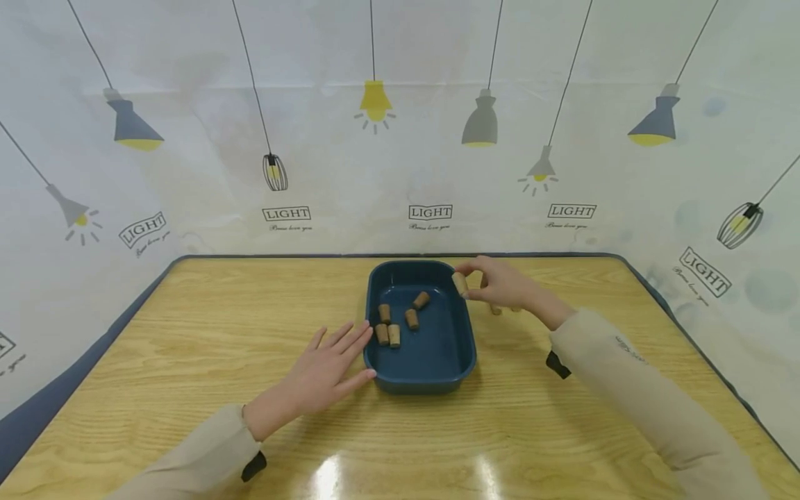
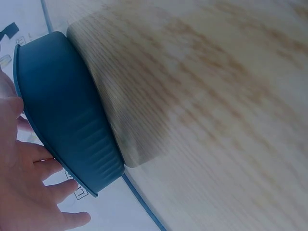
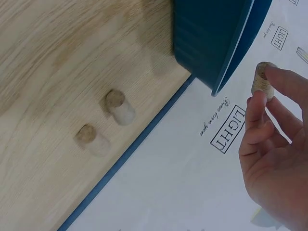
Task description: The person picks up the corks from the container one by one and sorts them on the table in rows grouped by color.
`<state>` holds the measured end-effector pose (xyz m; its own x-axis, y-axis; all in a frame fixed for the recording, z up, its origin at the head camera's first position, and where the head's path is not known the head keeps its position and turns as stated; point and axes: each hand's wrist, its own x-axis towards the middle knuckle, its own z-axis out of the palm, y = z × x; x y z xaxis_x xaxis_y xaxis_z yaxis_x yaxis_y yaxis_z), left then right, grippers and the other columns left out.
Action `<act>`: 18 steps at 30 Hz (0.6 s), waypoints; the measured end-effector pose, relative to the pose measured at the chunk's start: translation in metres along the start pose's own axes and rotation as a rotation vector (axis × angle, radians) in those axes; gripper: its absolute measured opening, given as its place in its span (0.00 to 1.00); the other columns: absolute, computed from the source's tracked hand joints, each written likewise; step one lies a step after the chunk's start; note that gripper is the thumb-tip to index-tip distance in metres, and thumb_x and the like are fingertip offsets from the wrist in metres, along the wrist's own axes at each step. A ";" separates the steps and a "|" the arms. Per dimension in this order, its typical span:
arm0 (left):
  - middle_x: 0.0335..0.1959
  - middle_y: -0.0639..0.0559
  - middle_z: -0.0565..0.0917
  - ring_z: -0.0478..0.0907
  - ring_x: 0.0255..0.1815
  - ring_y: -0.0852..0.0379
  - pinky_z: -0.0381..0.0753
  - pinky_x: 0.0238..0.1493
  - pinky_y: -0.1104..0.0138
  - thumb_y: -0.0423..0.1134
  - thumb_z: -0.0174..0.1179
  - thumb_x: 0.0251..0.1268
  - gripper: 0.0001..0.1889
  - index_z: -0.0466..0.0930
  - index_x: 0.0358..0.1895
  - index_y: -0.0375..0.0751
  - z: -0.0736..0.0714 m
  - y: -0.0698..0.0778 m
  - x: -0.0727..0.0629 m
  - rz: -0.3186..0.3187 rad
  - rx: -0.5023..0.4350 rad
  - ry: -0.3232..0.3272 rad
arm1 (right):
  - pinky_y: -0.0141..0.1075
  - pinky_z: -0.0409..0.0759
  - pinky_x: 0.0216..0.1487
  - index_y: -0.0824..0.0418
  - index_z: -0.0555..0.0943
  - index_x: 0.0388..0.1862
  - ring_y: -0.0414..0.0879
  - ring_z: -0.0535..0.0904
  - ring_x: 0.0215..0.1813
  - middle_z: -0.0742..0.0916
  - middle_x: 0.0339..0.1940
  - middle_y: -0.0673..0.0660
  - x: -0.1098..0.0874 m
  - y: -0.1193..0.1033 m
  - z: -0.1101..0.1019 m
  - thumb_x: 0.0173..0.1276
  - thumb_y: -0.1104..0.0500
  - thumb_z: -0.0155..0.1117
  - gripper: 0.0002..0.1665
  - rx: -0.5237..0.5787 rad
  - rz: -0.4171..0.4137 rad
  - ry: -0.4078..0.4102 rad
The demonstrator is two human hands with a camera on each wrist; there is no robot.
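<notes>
A dark blue rectangular tray (image 1: 431,387) stands on the wooden table with several cork stoppers (image 1: 411,319) lying in its left part. My right hand (image 1: 496,281) pinches one cork stopper (image 1: 460,283) between thumb and fingers at the tray's far right rim; the right wrist view shows this held stopper (image 3: 263,82) beside the rim. My left hand (image 1: 321,375) has its fingers spread, fingertips at the tray's left rim. In the left wrist view the left hand (image 2: 33,187) lies along the outer edge of the tray (image 2: 67,106).
Two more cork stoppers (image 3: 120,107) stand on the table to the right of the tray, partly hidden by my right hand in the head view. Behind the wooden table (image 1: 250,298) rises a white backdrop (image 1: 350,173) printed with lamps.
</notes>
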<state>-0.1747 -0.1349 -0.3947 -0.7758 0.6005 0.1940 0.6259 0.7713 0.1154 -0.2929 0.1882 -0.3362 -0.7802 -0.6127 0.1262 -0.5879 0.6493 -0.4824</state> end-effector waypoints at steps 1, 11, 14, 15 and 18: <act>0.67 0.48 0.54 0.48 0.66 0.50 0.44 0.60 0.47 0.60 0.37 0.65 0.35 0.52 0.67 0.40 0.000 0.000 0.000 -0.001 -0.002 0.000 | 0.37 0.73 0.31 0.65 0.71 0.55 0.41 0.74 0.25 0.77 0.48 0.60 -0.003 0.002 -0.001 0.57 0.60 0.64 0.27 -0.005 -0.008 0.005; 0.67 0.49 0.53 0.47 0.67 0.50 0.43 0.60 0.47 0.61 0.37 0.65 0.35 0.53 0.67 0.40 0.000 0.000 0.000 -0.005 -0.016 -0.007 | 0.35 0.72 0.25 0.70 0.71 0.54 0.40 0.72 0.20 0.78 0.46 0.65 -0.031 0.020 -0.017 0.56 0.65 0.63 0.25 -0.012 -0.027 0.036; 0.67 0.49 0.53 0.47 0.67 0.50 0.43 0.60 0.47 0.60 0.37 0.65 0.35 0.53 0.67 0.40 -0.002 0.001 0.000 -0.003 -0.018 -0.007 | 0.37 0.72 0.29 0.71 0.70 0.54 0.41 0.73 0.24 0.77 0.46 0.65 -0.040 0.026 -0.021 0.57 0.66 0.62 0.25 -0.042 -0.006 0.040; 0.67 0.49 0.53 0.47 0.66 0.49 0.43 0.60 0.46 0.60 0.38 0.65 0.35 0.53 0.67 0.40 -0.002 0.001 0.000 0.000 -0.019 -0.006 | 0.37 0.72 0.30 0.71 0.70 0.54 0.41 0.73 0.26 0.77 0.46 0.65 -0.043 0.028 -0.022 0.57 0.65 0.62 0.25 -0.054 0.000 0.039; 0.67 0.48 0.54 0.47 0.67 0.50 0.44 0.60 0.46 0.60 0.38 0.65 0.35 0.53 0.67 0.39 -0.002 0.001 0.000 0.005 -0.016 -0.009 | 0.38 0.72 0.31 0.71 0.70 0.54 0.43 0.73 0.28 0.77 0.46 0.65 -0.051 0.034 -0.024 0.57 0.66 0.62 0.25 -0.076 0.013 0.039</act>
<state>-0.1743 -0.1349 -0.3926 -0.7734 0.6060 0.1861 0.6307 0.7651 0.1298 -0.2787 0.2525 -0.3384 -0.7947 -0.5869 0.1551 -0.5912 0.6904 -0.4170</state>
